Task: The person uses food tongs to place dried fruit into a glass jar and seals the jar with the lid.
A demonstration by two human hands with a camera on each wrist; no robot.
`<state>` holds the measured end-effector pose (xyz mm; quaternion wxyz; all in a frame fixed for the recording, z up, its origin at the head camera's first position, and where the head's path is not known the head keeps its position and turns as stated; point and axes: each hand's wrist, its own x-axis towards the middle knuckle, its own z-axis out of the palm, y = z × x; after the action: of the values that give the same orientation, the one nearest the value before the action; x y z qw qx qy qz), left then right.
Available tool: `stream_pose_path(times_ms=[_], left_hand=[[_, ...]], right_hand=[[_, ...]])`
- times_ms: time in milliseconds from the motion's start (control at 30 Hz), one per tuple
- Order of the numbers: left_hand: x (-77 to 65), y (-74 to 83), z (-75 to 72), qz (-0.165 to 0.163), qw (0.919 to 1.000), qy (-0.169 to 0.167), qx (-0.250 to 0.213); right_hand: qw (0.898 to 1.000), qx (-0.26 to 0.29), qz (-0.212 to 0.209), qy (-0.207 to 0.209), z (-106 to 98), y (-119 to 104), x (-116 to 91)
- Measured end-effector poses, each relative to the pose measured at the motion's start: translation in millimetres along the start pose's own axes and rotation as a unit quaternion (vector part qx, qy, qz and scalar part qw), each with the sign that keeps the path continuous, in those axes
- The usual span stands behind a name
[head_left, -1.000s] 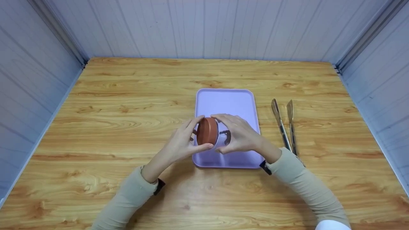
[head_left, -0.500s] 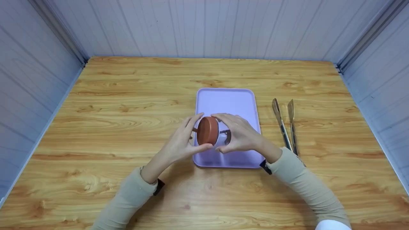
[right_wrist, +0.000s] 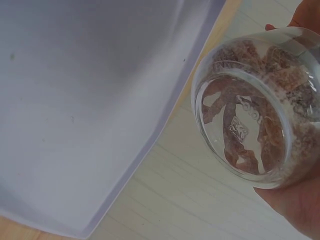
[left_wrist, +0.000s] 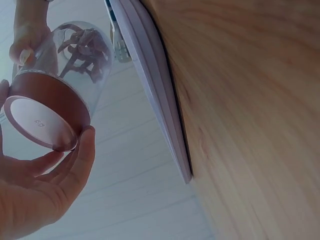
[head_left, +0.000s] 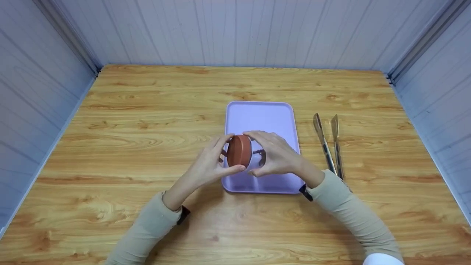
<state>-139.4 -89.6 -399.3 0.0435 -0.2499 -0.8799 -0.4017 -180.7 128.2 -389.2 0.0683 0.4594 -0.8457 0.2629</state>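
At the left of the wooden table (head_left: 147, 121) only bare grain is seen. Further right, the left hand (head_left: 208, 165) is held above the near left corner of the lilac tray (head_left: 263, 114), its fingers (left_wrist: 82, 150) curled round the brown lid (head_left: 239, 151) of a clear jar (left_wrist: 80, 50) that is kept on its side, lid pointing left. A small raised mark can be made out in the middle of the pale lid top in the left wrist view, but it is too small to be read. The jar is held in the air over the near half of the tray, not resting on it, and brown, twisted pieces are seen inside through the glass. The glass body is gripped by the right hand (head_left: 278, 154), with fingers wrapped over the top and the thumb below. Embossed characters are seen on the jar's base (right_wrist: 247, 117) in the right wrist view; they cannot be read with certainty. Just right of the tray, a pair of metal tongs (head_left: 329, 145) is laid on the table, apart from the tray, with the tips pointing away from the person.
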Motion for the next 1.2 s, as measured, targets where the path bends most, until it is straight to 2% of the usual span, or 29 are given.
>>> stream_pose_path(times_ms=[233, 400, 467, 667, 867, 1067, 1200], left_hand=[[-0.2, -3.8, -4.1, 0.04, 0.999, -0.02, -0.004], [0.0, -4.6, -4.0, 0.067, 0.9975, -0.019, -0.011], [0.1, -3.5, -3.2, 0.058, 0.9981, -0.012, -0.017], [0.7, 0.9, 0.4, -0.015, 0.9993, 0.018, -0.03], [1.1, 3.2, 3.3, -0.045, 0.9986, 0.011, -0.026], [1.3, 4.2, 2.0, -0.036, 0.9992, 0.008, -0.014], [1.5, 1.3, 0.9, 0.011, 0.9998, 0.008, -0.012]], right_hand=[[1.0, 0.005, -0.01, 0.003, -0.1, 0.5, 0.3], [1.0, 0.008, -0.013, 0.006, -0.3, 0.3, -0.3], [1.0, 0.004, -0.012, 0.008, -0.6, 0.2, -0.4], [1.0, -0.002, -0.006, 0.012, -1.0, 0.3, 0.0], [1.0, -0.005, -0.001, 0.006, -1.3, 0.0, 0.0], [1.0, -0.003, -0.012, 0.012, -1.1, 0.4, 0.1], [1.0, 0.007, -0.017, 0.012, -1.0, 1.4, 0.0]])
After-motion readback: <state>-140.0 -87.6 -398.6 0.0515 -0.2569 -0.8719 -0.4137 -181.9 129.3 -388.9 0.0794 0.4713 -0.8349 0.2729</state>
